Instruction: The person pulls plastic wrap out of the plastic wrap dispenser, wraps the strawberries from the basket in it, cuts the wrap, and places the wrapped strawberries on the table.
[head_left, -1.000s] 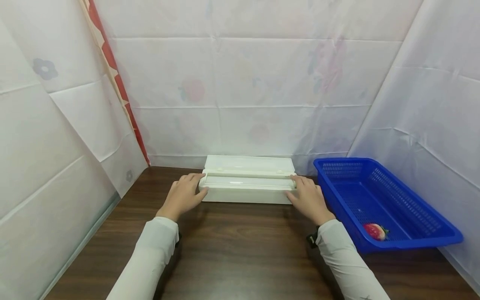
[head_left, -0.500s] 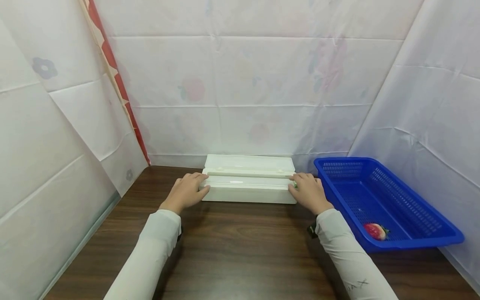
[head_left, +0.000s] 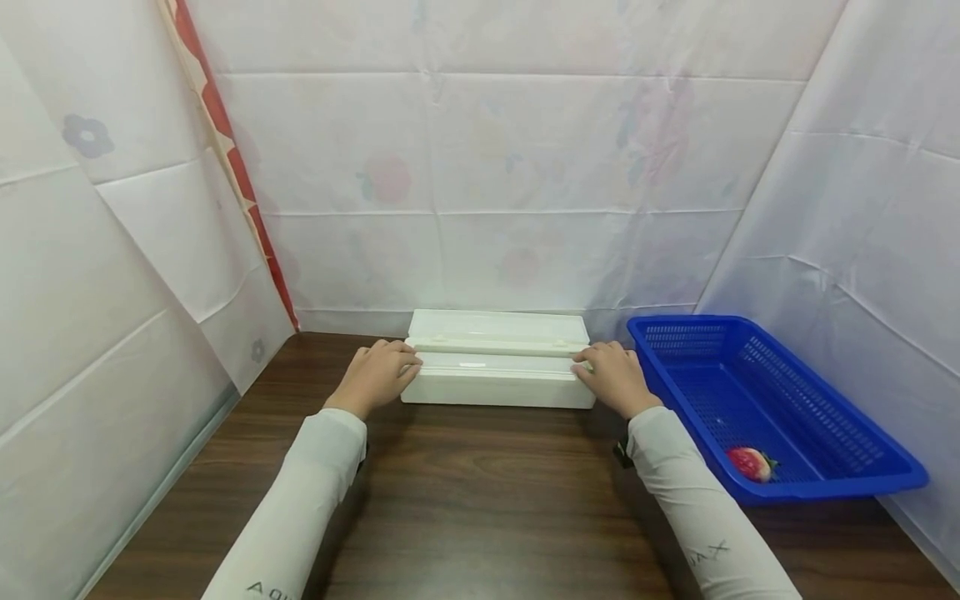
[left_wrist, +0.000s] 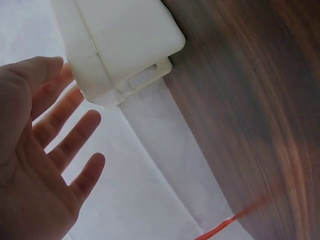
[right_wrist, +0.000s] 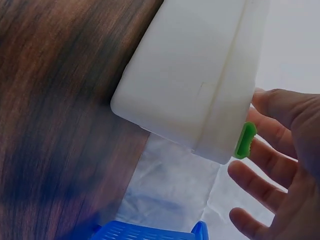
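A long white plastic box [head_left: 498, 390], which looks like a cling film dispenser, sits against the back wall with its lid [head_left: 498, 325] raised behind it. My left hand [head_left: 375, 377] touches the upper left end, thumb and index finger close together at the edge. At the upper right end my right hand [head_left: 617, 377] touches the edge in the same way. In the left wrist view, the other fingers [left_wrist: 86, 172] are loosely spread. A small green piece [right_wrist: 245, 141] on the box's end lies by my right fingers in the right wrist view. Whether film lies between my fingertips cannot be seen.
A blue plastic basket [head_left: 675, 421] stands on the right of the brown wooden table [head_left: 480, 508]. Inside it lies a red and pale fruit-shaped thing [head_left: 750, 463] with green leaves. White sheeting [head_left: 517, 167] encloses the back and both sides.
Both thumbs have moved up from the box's front toward the index fingers at the top edge. The hands have shifted slightly inward. The box and basket stay in place.
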